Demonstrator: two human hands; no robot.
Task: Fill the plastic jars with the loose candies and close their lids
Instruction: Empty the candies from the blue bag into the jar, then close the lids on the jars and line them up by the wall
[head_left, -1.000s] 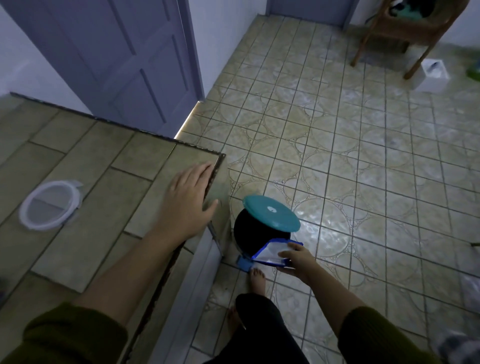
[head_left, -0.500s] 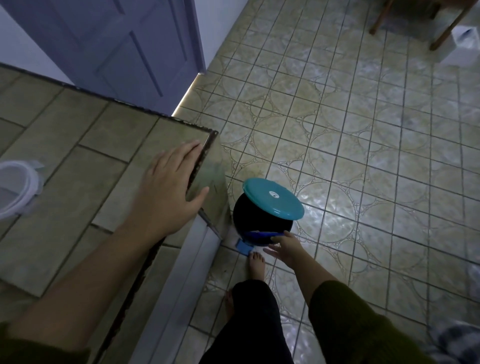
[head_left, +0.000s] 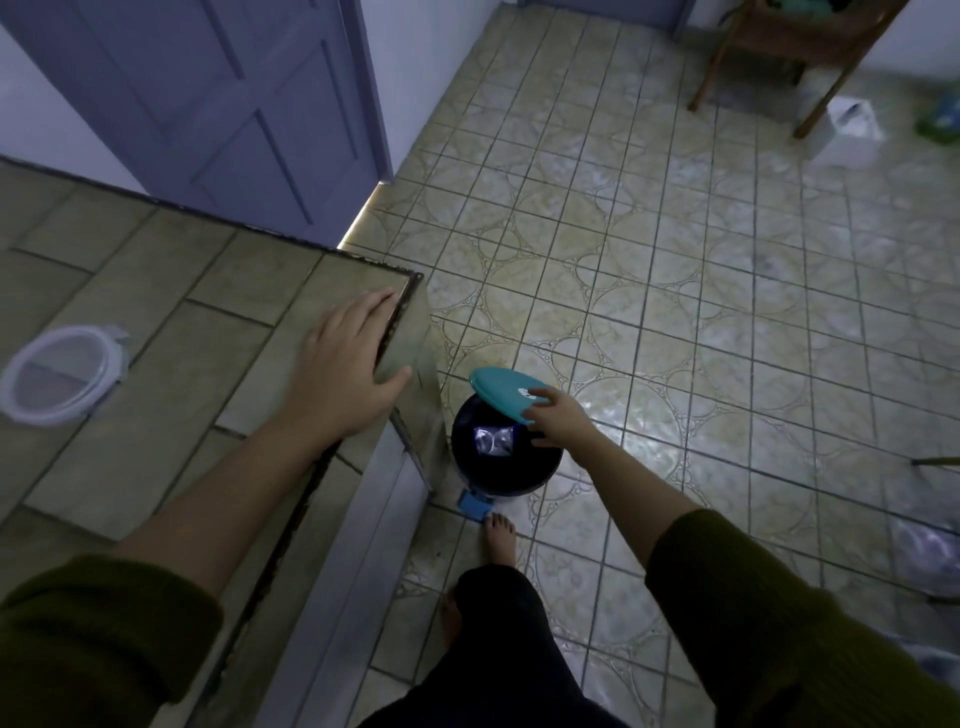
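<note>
Tiled counter (head_left: 156, 312): left hand (head_left: 348, 374) is laid flat at its corner, fingers straight and pressed together, thumb spread over the edge. Black bin (head_left: 504, 467) is seen on the floor under the right hand (head_left: 558, 418). Its teal lid (head_left: 498, 387) is tilted up and touched at the rim by loosely spread fingertips, with nothing pinched. Jar lid (head_left: 62, 374) is noted on the counter, well apart to the left of the left fingers. A clear wrapper (head_left: 493, 440) is seen inside the bin, just beside the right thumb.
</note>
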